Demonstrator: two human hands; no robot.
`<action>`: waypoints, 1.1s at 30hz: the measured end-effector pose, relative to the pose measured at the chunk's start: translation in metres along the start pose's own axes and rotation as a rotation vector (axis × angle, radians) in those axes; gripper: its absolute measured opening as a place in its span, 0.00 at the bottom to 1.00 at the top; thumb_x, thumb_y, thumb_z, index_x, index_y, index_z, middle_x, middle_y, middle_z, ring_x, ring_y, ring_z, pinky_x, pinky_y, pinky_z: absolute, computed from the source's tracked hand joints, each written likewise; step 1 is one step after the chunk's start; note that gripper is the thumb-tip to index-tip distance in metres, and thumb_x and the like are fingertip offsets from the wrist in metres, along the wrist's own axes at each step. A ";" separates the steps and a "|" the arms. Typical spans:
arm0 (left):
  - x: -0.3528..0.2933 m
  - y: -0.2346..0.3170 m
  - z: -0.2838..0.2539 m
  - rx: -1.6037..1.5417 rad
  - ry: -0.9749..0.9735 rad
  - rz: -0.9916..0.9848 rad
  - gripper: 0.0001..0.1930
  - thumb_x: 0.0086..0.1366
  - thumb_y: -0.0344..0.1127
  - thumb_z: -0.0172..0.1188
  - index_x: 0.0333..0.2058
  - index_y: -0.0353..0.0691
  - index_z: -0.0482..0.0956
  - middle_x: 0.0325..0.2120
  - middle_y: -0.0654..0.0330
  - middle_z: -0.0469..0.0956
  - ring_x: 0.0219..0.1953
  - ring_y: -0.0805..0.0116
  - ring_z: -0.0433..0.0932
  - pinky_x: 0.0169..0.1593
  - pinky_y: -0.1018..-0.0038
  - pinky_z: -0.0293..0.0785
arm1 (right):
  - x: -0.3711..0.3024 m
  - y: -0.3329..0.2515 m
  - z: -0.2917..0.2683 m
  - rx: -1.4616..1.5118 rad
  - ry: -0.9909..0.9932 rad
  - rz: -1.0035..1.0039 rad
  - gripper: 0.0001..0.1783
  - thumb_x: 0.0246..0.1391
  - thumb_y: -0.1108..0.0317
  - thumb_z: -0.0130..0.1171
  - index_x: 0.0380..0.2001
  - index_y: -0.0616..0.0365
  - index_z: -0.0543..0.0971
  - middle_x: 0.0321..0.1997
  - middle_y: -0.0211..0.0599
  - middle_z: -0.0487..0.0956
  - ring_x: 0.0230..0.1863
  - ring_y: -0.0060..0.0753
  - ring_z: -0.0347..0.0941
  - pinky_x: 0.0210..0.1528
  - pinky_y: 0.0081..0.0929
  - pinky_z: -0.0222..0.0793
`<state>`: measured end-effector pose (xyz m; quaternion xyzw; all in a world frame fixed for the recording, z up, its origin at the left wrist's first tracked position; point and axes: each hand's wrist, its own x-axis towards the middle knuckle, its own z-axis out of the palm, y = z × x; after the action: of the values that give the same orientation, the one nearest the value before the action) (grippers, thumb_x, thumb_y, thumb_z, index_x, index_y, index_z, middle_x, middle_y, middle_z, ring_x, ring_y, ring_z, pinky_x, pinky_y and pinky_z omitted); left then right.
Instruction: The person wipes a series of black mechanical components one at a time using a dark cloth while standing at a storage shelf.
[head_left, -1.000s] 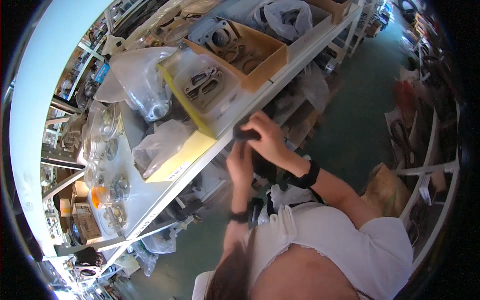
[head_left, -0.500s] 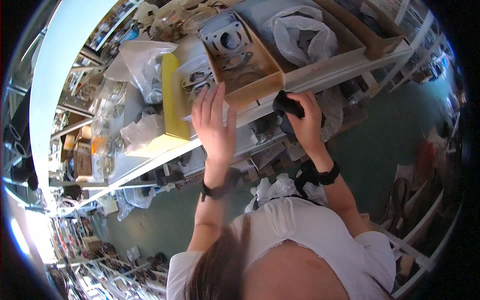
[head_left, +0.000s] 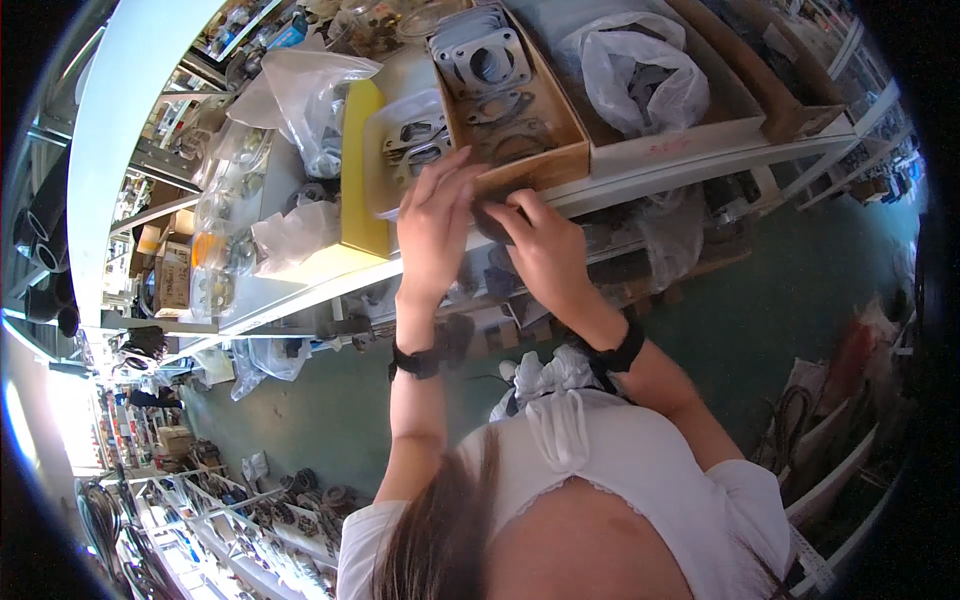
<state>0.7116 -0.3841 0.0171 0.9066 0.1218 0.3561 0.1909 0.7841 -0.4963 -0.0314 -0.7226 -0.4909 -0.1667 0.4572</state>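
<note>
My right hand [head_left: 548, 255] is closed on a dark, soft-looking piece of black cloth [head_left: 491, 224], whose exact kind I cannot make out. It is held in front of the near end of a long cardboard box [head_left: 540, 168]. Close beside it my left hand [head_left: 432, 235] is raised with fingers stretched out and slightly bent, and nothing shows in it. Its fingertips are near a white plastic tray [head_left: 378, 168] of metal gaskets [head_left: 420, 145]. In the cardboard box lie flat metal plates [head_left: 487, 62] with round holes and thin gaskets [head_left: 503, 108].
A yellow box [head_left: 362, 190] and clear plastic bags [head_left: 325, 110] stand left on the white shelf [head_left: 290, 300]. A shallow box to the right holds an open plastic bag [head_left: 645, 85]. Below are a lower shelf with parts and the green floor [head_left: 330, 425].
My right hand has moved left with the black cloth and is now close beside my left hand. The left hand's fingers have bent a little, and the view has shifted slightly.
</note>
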 end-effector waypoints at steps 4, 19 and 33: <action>0.001 0.004 -0.002 0.040 0.006 0.009 0.08 0.53 0.27 0.55 0.34 0.42 0.77 0.41 0.61 0.73 0.39 0.58 0.73 0.41 0.69 0.68 | -0.003 0.014 -0.022 0.055 -0.059 0.036 0.21 0.34 0.75 0.59 0.38 0.51 0.73 0.34 0.32 0.70 0.30 0.39 0.72 0.27 0.29 0.69; 0.005 0.000 -0.001 0.044 -0.041 0.004 0.07 0.57 0.28 0.54 0.35 0.37 0.76 0.41 0.58 0.73 0.41 0.61 0.74 0.42 0.73 0.69 | 0.003 0.021 -0.029 0.001 0.136 0.211 0.22 0.32 0.77 0.62 0.36 0.53 0.72 0.38 0.35 0.69 0.32 0.42 0.72 0.29 0.32 0.69; 0.003 -0.007 0.003 0.067 0.056 0.079 0.06 0.53 0.29 0.56 0.31 0.42 0.76 0.39 0.63 0.73 0.34 0.60 0.75 0.37 0.71 0.70 | -0.001 -0.004 0.011 0.059 0.110 0.148 0.22 0.33 0.77 0.57 0.38 0.53 0.71 0.34 0.35 0.70 0.30 0.44 0.71 0.27 0.33 0.68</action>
<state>0.7154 -0.3779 0.0140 0.9064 0.1032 0.3840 0.1428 0.7778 -0.4876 -0.0362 -0.7328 -0.4151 -0.1574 0.5157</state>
